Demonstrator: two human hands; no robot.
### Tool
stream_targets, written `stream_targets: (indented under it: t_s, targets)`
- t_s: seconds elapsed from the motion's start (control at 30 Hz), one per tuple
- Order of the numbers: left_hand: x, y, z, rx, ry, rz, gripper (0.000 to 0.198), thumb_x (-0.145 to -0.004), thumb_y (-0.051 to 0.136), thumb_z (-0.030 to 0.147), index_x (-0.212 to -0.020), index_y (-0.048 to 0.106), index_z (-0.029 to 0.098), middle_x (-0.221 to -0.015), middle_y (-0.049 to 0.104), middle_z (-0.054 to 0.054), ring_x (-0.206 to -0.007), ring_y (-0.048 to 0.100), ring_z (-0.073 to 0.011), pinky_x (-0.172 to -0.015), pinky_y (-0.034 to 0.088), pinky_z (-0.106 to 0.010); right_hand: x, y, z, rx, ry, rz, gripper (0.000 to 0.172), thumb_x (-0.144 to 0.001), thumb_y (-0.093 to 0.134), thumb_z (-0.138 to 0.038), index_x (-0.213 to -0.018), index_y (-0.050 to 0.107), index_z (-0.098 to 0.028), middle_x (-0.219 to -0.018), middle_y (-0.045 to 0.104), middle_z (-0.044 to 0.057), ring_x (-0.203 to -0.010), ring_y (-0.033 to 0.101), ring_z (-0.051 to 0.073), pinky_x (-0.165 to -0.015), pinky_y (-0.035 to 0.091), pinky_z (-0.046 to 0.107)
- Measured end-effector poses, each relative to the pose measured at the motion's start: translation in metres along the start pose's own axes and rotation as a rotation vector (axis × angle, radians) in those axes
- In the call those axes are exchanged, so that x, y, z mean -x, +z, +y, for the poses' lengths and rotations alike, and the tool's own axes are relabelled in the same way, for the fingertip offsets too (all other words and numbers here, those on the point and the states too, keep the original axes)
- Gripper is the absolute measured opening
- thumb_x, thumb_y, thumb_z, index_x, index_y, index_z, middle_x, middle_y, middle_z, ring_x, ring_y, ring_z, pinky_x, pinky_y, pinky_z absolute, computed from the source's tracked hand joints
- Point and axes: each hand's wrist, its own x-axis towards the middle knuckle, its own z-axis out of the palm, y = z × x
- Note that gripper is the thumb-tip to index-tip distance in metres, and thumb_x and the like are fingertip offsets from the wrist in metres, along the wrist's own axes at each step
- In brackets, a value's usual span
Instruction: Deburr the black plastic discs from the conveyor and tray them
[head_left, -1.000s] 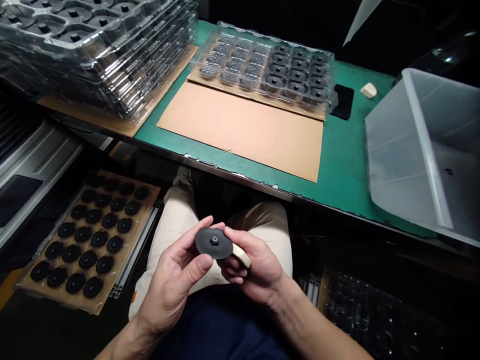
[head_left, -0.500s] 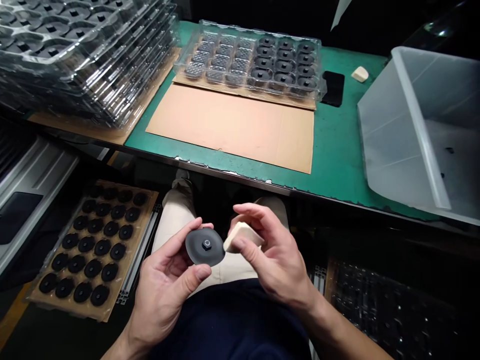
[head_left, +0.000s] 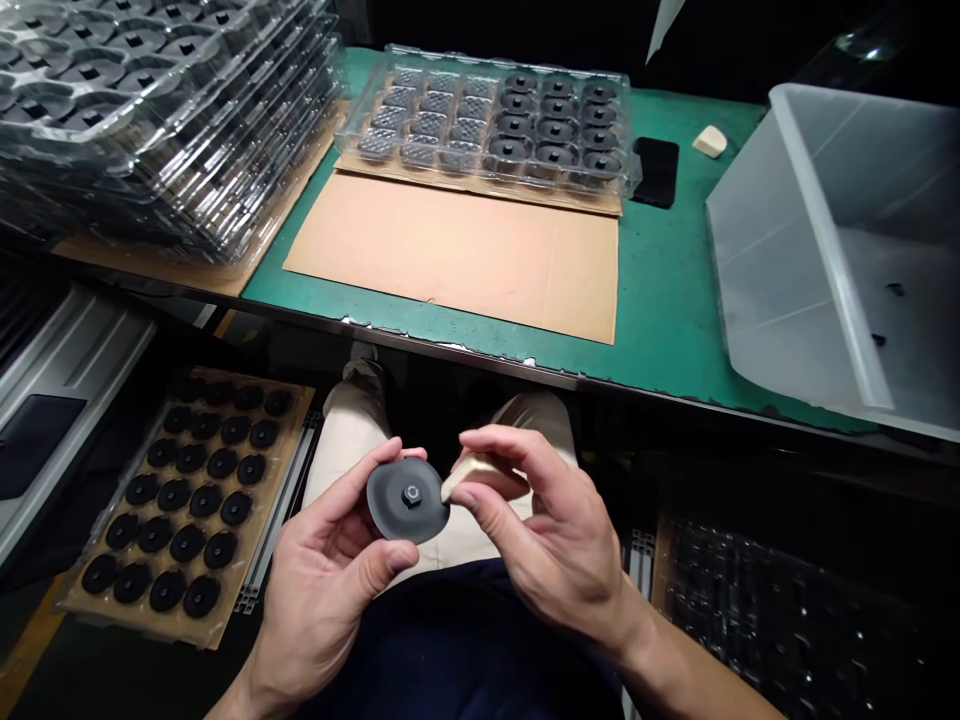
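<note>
Above my lap, my left hand [head_left: 337, 560] grips a dark grey rounded disc [head_left: 397, 515] by its edge, thumb below and fingers behind. A small raised post with a ring mark stands at the disc's middle, facing up at me. My right hand [head_left: 551, 530] pinches a cream-coloured sponge wedge [head_left: 474, 468] between thumb and fingers. The wedge's thin tip meets the right rim of the disc. Part of the wedge is covered by my fingers.
A clear tray [head_left: 431, 125], part filled with dark discs, lies beyond a cardboard sheet [head_left: 450, 250] on the green table [head_left: 667, 300]. Stacked trays [head_left: 225, 150] stand left, a translucent bin [head_left: 795, 250] right. Another wedge [head_left: 709, 141] lies near a black phone-like slab [head_left: 655, 172]. A disc-filled tray [head_left: 187, 500] sits low left.
My right hand has tilted the sponge wedge flatter, its tip now against the disc's rim. The disc stays in my left hand, turned slightly. The view has shifted a little.
</note>
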Motion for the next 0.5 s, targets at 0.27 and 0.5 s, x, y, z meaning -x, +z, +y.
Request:
stream_targets:
  t_s: [0.27,0.5]
  targets:
    - [0.0000,-0.0005,-0.0019,0.016,0.012,0.004,0.062,-0.082,0.084,0.014,-0.140,0.066,0.029,-0.140,0.069,-0.010,-0.124,0.069,-0.0275,-0.104,0.055,-0.026,0.0035,0.0042,-0.0025,-0.010,-0.008,0.039,0.029,-0.100,0.068,-0.010,-0.125,0.062,-0.021,-0.099,0.065,0.001,-0.078,0.068,0.010,-0.076,0.060,0.019]
    - [-0.0004,-0.0022,-0.0044,0.044,0.009,-0.008,0.065,-0.081,0.085,0.014,-0.141,0.065,0.030,-0.142,0.068,-0.008,-0.125,0.068,-0.0255,-0.106,0.054,-0.024,-0.0016,0.0065,0.0064,0.087,-0.033,0.053,0.025,-0.099,0.067,-0.012,-0.122,0.064,-0.020,-0.094,0.067,0.001,-0.079,0.067,0.012,-0.079,0.057,0.022]
